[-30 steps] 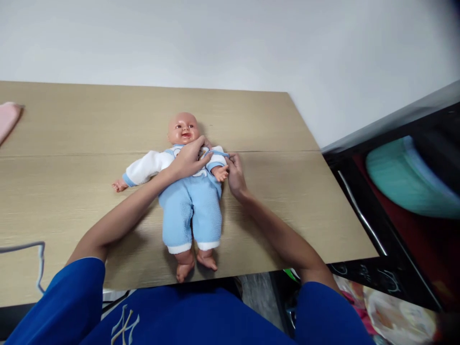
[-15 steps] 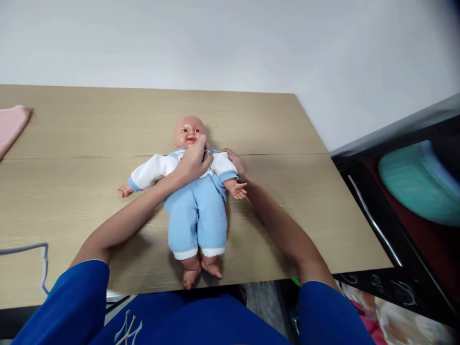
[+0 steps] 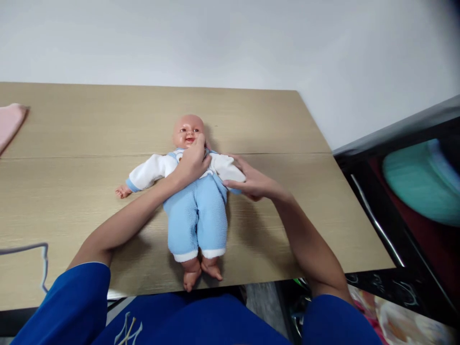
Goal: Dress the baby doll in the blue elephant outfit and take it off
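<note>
A baby doll (image 3: 197, 211) in a white and light blue fleecy outfit lies on its back on the wooden table (image 3: 108, 124), head away from me. At its collar, just below the chin, my left hand (image 3: 194, 160) is closed on the cloth, its thumb close to the cheek. My right hand (image 3: 253, 181) grips the white sleeve (image 3: 227, 168) on the doll's right-hand side as I see it, thumb below and fingers above. The doll's hand on that side is hidden. Its other arm (image 3: 143, 175) is stretched out on the tabletop.
A pink cloth or pad (image 3: 10, 122) lies at the far left. A thin grey bent rod (image 3: 45, 263) stands at the near left. Beyond the table's right edge are a black frame with a metal bar (image 3: 375, 218) and a teal rounded object (image 3: 420, 184). A white wall (image 3: 179, 43) rises behind.
My right hand has moved from beside the doll's shoulder outward to its sleeve, which is now bunched and covers the doll's hand. My left hand stays at the collar.
</note>
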The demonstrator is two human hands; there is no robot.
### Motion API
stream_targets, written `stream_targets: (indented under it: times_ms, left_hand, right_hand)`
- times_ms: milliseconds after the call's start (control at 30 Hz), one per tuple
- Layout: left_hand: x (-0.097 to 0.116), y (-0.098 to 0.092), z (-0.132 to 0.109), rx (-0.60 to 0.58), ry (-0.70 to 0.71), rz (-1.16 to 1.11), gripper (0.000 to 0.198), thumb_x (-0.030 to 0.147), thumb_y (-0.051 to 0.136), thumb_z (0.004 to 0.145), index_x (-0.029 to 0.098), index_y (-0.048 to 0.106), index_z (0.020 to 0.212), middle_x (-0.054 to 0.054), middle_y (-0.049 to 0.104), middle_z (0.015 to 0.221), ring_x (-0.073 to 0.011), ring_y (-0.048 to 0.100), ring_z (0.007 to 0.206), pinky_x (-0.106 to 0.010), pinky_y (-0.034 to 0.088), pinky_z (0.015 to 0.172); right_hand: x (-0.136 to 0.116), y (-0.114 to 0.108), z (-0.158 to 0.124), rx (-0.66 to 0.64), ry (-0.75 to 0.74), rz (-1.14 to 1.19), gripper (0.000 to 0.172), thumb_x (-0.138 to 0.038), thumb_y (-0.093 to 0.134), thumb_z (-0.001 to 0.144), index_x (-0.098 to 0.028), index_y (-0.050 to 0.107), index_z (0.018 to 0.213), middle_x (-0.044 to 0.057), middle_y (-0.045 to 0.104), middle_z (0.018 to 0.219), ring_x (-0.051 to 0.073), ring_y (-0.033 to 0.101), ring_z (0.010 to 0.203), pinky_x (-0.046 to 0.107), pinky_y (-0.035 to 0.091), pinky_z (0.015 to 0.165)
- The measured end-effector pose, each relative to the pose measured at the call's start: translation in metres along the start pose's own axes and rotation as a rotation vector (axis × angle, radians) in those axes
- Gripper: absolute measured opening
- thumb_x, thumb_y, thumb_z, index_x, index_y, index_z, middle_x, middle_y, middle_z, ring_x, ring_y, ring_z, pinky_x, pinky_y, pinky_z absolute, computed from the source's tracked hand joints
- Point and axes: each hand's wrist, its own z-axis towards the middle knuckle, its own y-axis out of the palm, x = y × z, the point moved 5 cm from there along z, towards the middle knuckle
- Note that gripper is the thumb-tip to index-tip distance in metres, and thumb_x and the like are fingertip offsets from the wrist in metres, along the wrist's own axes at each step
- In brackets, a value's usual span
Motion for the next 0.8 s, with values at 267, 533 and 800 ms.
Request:
stream_targets:
  times_ms: [267, 533, 800]
  left_hand:
    - [-0.003, -0.001, 0.001, 0.004, 0.044, -0.032, 0.034, 0.008, 0.064, 0.088, 0.024, 0.056, 0.117, -0.008, 0.071, 0.107, -0.0256, 0.069, 0.092, -0.041, 0.05, 0.084]
    - [0.007, -0.005, -0.002, -0.039, 0.088, -0.023, 0.023, 0.024, 0.063, 0.105, 0.023, 0.056, 0.127, -0.008, 0.073, 0.107, -0.0251, 0.069, 0.086, -0.042, 0.054, 0.084]
    - [0.046, -0.046, -0.046, 0.039, 0.149, 0.213, 0.031, 0.046, 0.058, 0.12, 0.022, 0.065, 0.138, -0.018, 0.073, 0.146, -0.038, 0.063, 0.143, -0.058, 0.048, 0.128]
  right_hand:
    - [0.044, -0.084, -0.015, 0.054, 0.054, -0.19, 0.081, -0.077, 0.1, 0.079, -0.026, 0.086, 0.14, 0.01, 0.09, 0.126, 0.033, 0.083, 0.105, 0.044, 0.068, 0.094]
    - [0.081, -0.07, 0.008, 0.286, -0.087, -0.195, 0.09, -0.085, 0.094, 0.08, -0.023, 0.079, 0.143, 0.018, 0.083, 0.143, 0.038, 0.078, 0.122, 0.055, 0.067, 0.105]
    - [0.011, 0.011, -0.027, 0.363, -0.6, -0.388, 0.031, -0.05, 0.068, 0.114, -0.028, 0.081, 0.132, 0.014, 0.083, 0.132, 0.036, 0.076, 0.13, 0.059, 0.058, 0.122]
